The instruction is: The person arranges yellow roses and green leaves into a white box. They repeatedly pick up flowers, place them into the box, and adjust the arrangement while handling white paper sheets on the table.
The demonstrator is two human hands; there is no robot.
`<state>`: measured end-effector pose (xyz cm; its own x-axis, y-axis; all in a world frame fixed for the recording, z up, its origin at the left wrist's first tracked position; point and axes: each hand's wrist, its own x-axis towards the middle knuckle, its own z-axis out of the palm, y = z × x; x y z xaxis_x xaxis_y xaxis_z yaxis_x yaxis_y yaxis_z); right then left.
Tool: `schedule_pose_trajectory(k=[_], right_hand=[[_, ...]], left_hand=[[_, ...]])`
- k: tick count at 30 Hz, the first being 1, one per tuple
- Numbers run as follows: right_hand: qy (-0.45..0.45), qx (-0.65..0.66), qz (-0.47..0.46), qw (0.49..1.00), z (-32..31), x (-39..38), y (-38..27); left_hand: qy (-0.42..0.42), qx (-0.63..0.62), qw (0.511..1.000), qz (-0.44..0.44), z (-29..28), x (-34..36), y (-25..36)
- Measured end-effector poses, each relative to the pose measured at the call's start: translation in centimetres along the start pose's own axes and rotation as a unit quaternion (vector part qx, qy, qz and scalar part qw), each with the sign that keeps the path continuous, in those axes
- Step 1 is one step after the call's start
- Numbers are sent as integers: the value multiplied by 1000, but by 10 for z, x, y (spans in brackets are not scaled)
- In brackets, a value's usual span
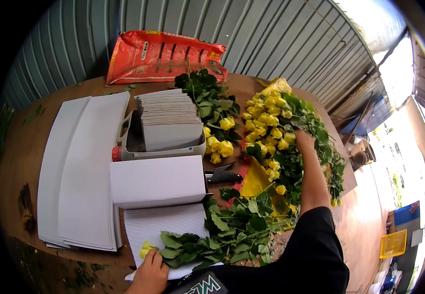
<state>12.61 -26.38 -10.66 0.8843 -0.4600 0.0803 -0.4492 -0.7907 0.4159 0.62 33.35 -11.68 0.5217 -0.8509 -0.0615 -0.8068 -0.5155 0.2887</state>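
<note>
- Corrugated grey metal sheeting (281,34) backs a brown wooden surface (21,161), with an orange-red plastic sack (163,55) lying against the wall at the far edge.
- On the left of the surface lie long white sheets (77,171) in overlapping stacks.
- Just right of them, a white tub (133,147) holds an upright pack of white corrugated sheets (169,117).
- Nearer the person, another white sheet (157,180) lies over a ribbed white sheet (166,228).
- The left hand (150,273) rests at the near edge of that ribbed sheet, fingers curled around the end of a yellow rose (146,250) just below its bud; the leafy stem (222,235) runs off to the right across the sheet.
- The right hand (304,141), with a black sleeve at the upper arm, reaches into a large heap of yellow roses (270,125) on the right of the surface; its fingers are buried among the leaves and I cannot tell whether they are spread or gripping.
- A smaller bunch of yellow roses (218,132) lies between the tub and the heap.
- Black shears (222,175) lie beside a yellow cloth (255,180) under the heap.
- Far right, on the ground, sits a yellow crate (393,243).
</note>
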Motion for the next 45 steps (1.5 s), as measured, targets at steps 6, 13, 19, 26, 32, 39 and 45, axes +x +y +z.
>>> schedule_pose_trajectory(k=[6, 13, 19, 26, 32, 39, 45], right_hand=[[14, 150, 48, 987, 38, -35, -17], [343, 547, -40, 763, -63, -62, 36], [438, 455, -228, 742, -174, -124, 7], [379, 416, -296, 772, -234, -121, -46], [211, 358, -389, 823, -237, -37, -114], [132, 60, -68, 987, -142, 61, -34], [-19, 99, 6, 995, -8, 42, -39]], left_hand=[[-13, -7, 1000, -7, -3, 1, -1], [5, 1, 1000, 17, 2, 2, -4], [21, -29, 999, 9, 1, 1, -1], [24, -20, 999, 27, 1, 0, -4], [30, -21, 999, 24, -5, 1, -1], [13, -31, 999, 1, -5, 3, -2], [4, -27, 1000, -12, -8, 2, -1]])
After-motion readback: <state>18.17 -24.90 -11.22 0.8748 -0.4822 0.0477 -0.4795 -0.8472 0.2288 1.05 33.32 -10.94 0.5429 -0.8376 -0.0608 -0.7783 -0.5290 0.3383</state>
